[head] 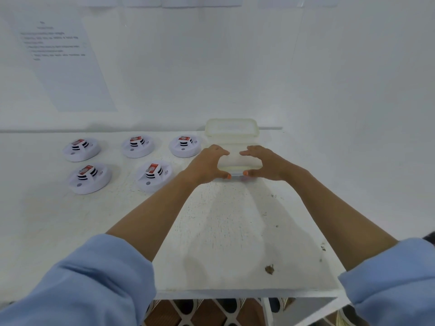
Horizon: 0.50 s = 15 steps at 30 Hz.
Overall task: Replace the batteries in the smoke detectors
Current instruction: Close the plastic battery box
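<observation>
Five round white plastic smoke detectors lie on the white painted table, left of the middle, in two rows. The far row holds three: one at the left, one in the middle and one at the right. The near row holds two: one at the left and one at the right. Each carries a red-and-white battery upright in its raised centre.

Just right of the far row stands a clear rectangular plastic container, its hinged lid tipped up against the white wall at the far edge of the table.

Both hands reach to the container's near end. The left hand sits at its left side, fingers curved over the rim and thumb at the near edge. The right hand mirrors it at the right side, fingers curved inward and thumb low at the near edge. Both hands are half curled around the container's corners and seem to touch it, but whether they grip it firmly cannot be told. Orange polish shows on both thumbnails.

Light blue sleeves are pushed up past the forearms. A printed sheet of paper hangs on the wall at far left, its text too blurred to read.
</observation>
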{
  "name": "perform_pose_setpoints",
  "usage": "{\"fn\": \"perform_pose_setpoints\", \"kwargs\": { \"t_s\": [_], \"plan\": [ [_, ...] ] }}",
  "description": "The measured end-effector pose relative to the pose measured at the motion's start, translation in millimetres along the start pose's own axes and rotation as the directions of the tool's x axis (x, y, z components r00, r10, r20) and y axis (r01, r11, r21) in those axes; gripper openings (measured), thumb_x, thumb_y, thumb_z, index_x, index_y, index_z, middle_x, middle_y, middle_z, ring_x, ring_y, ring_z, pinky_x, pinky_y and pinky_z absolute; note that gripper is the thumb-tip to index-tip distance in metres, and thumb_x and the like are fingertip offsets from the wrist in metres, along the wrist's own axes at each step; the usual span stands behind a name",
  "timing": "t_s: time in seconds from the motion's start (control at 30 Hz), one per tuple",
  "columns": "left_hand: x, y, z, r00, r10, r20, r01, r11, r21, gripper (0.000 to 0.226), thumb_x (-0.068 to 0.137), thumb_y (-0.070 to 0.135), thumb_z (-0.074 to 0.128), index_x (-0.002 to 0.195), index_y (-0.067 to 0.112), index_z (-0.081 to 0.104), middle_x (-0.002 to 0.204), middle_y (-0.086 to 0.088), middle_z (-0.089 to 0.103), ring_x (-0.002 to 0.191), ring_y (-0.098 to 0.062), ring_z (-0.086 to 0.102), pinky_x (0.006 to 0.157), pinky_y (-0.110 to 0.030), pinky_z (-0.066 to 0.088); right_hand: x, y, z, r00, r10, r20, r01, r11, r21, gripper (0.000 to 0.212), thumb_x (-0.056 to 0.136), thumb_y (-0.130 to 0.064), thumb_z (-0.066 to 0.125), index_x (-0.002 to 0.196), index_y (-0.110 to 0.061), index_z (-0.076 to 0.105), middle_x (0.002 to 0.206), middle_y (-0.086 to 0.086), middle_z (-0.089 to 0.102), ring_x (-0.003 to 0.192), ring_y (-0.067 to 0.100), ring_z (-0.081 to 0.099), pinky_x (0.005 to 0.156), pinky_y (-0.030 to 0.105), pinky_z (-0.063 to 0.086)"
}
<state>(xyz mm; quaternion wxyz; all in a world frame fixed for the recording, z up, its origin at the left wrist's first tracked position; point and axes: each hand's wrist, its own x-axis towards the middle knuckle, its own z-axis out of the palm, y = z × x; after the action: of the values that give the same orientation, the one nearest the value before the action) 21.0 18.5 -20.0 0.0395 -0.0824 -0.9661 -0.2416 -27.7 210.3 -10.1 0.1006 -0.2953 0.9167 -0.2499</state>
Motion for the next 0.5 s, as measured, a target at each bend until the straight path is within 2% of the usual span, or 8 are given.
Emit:
{"fn": "perform_pose_setpoints", "kwargs": {
  "t_s": [0.5],
  "plan": [
    [14.9, -9.2, -0.6, 1.000, 0.001, -0.020, -0.002, 1.000, -0.021, 0.066, 0.076, 0.024, 0.076, 0.134, 0.015, 0.045, 0.138, -0.004, 0.042, 0.126, -0.019, 0.038, 0.103, -0.027, 0.030, 16.7, 5.2, 0.0, 1.000, -0.006, -0.030, 0.006, 1.000, 0.000, 0.065, 0.081, -0.025, 0.070, 0.138, -0.023, 0.039, 0.150, 0.005, 0.025, 0.140, 0.020, 0.020, 0.113, 0.033, 0.017]
  ]
}}
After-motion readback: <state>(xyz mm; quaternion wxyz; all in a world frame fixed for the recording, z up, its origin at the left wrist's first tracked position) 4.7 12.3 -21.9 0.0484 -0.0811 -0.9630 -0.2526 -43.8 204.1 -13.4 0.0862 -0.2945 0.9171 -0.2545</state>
